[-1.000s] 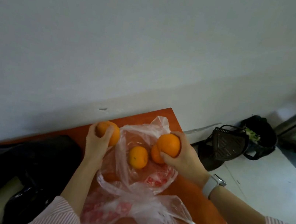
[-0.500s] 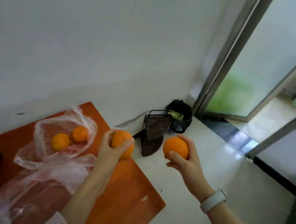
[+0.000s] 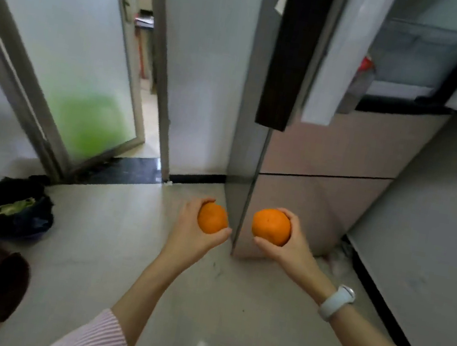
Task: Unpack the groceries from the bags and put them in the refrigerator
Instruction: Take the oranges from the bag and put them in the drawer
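Head cam: left hand [image 3: 192, 231] & right hand [image 3: 288, 243] fingers each wrapped round an orange [image 3: 212, 218], carrying step; nxt, lift to open fridge [image 3: 344, 149] shelf above fingers.

Left hand [image 3: 193, 228] grips an orange [image 3: 212, 218], right hand [image 3: 289, 242] grips a second orange [image 3: 271, 226], both held up before the refrigerator [image 3: 337, 160], upper doors open.
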`<state>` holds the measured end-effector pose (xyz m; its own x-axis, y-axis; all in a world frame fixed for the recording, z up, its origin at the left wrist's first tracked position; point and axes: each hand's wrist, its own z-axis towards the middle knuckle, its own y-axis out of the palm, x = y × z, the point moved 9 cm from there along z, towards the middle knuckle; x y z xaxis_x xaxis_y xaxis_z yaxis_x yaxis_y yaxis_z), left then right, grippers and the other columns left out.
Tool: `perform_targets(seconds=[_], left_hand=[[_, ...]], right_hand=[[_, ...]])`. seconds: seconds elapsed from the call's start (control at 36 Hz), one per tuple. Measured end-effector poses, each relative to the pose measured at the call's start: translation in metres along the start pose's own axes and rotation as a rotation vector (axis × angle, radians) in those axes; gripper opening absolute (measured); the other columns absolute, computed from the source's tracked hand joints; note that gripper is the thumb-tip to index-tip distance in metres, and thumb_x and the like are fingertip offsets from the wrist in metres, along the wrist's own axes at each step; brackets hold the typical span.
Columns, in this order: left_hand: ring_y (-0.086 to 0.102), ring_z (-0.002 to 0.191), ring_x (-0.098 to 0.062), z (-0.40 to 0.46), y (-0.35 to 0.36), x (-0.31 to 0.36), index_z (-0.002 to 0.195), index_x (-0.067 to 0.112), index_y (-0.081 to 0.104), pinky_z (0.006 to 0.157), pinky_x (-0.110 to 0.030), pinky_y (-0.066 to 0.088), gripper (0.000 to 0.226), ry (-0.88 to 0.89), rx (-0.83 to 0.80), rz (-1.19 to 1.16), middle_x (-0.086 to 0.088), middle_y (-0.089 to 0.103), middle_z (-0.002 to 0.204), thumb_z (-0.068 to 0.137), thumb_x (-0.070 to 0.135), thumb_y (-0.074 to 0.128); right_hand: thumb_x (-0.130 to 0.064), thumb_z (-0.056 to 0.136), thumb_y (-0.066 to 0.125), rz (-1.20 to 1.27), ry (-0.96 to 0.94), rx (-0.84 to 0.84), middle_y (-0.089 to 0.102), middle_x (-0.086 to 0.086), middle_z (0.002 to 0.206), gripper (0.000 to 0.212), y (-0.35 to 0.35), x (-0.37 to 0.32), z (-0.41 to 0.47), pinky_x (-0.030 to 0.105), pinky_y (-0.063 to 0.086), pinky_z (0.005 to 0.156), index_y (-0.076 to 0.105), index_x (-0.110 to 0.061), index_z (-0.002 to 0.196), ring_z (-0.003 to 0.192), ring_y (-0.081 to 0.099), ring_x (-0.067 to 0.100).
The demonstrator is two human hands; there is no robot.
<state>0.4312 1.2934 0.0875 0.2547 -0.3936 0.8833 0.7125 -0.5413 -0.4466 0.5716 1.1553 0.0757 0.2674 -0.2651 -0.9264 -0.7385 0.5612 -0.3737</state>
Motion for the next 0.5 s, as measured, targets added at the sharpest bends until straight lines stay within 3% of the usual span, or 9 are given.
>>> perform_targets(seconds=[0.11, 0.19, 0.25, 0.33, 0.42, 0.5], left_hand=[[0.044, 0.105, -0.013, 0.045, 0.09, 0.055, 0.126, 0.024, 0.044, 0.077, -0.012, 0.035, 0.068, 0.16, -0.21, 0.021, 0.002, 0.041, 0.121, 0.069, 0.035, 0.079], [0.045, 0.103, -0.011, 0.074, 0.154, 0.087, 0.126, 0.029, 0.042, 0.081, -0.022, 0.037, 0.067, 0.216, -0.325, 0.026, 0.005, 0.04, 0.12, 0.07, 0.036, 0.078], [0.044, 0.1, -0.008, 0.091, 0.193, 0.109, 0.125, 0.032, 0.041, 0.079, -0.02, 0.037, 0.065, 0.258, -0.369, 0.02, 0.008, 0.04, 0.119, 0.07, 0.038, 0.077], [0.044, 0.097, -0.004, 0.119, 0.246, 0.147, 0.124, 0.034, 0.041, 0.073, -0.014, 0.035, 0.064, 0.33, -0.421, -0.013, 0.01, 0.04, 0.117, 0.07, 0.038, 0.076], [0.045, 0.1, -0.006, 0.156, 0.291, 0.19, 0.125, 0.033, 0.041, 0.078, -0.02, 0.037, 0.064, 0.368, -0.44, -0.078, 0.009, 0.041, 0.117, 0.071, 0.037, 0.075], [0.046, 0.104, -0.01, 0.199, 0.325, 0.242, 0.127, 0.029, 0.041, 0.081, -0.024, 0.039, 0.064, 0.414, -0.411, -0.152, 0.006, 0.041, 0.12, 0.074, 0.033, 0.075]], right_hand=[[-0.028, 0.074, 0.076, -0.124, 0.014, 0.193, 0.041, -0.003, 0.119, 0.069, -0.094, 0.021, 0.007, 0.019, 0.042, 0.075, 0.027, -0.033, 0.123, 0.101, 0.05, 0.015], [-0.029, 0.073, 0.077, -0.189, 0.021, 0.334, 0.04, 0.0, 0.124, 0.07, -0.16, 0.035, 0.016, 0.027, 0.042, 0.083, 0.031, -0.029, 0.125, 0.107, 0.049, 0.019], [-0.028, 0.074, 0.076, -0.179, 0.024, 0.401, 0.04, 0.0, 0.125, 0.069, -0.201, 0.04, 0.024, 0.029, 0.043, 0.085, 0.029, -0.033, 0.123, 0.108, 0.049, 0.019], [-0.022, 0.079, 0.072, -0.179, 0.015, 0.499, 0.039, -0.003, 0.12, 0.064, -0.263, 0.036, 0.038, 0.024, 0.041, 0.082, 0.03, -0.03, 0.127, 0.104, 0.047, 0.015], [-0.02, 0.081, 0.07, -0.215, -0.01, 0.582, 0.041, -0.005, 0.115, 0.058, -0.326, 0.025, 0.058, 0.011, 0.038, 0.072, 0.034, -0.026, 0.125, 0.1, 0.047, 0.012], [-0.022, 0.08, 0.071, -0.236, -0.023, 0.653, 0.045, -0.004, 0.113, 0.056, -0.386, 0.015, 0.083, 0.008, 0.038, 0.067, 0.037, -0.025, 0.125, 0.095, 0.05, 0.011]])
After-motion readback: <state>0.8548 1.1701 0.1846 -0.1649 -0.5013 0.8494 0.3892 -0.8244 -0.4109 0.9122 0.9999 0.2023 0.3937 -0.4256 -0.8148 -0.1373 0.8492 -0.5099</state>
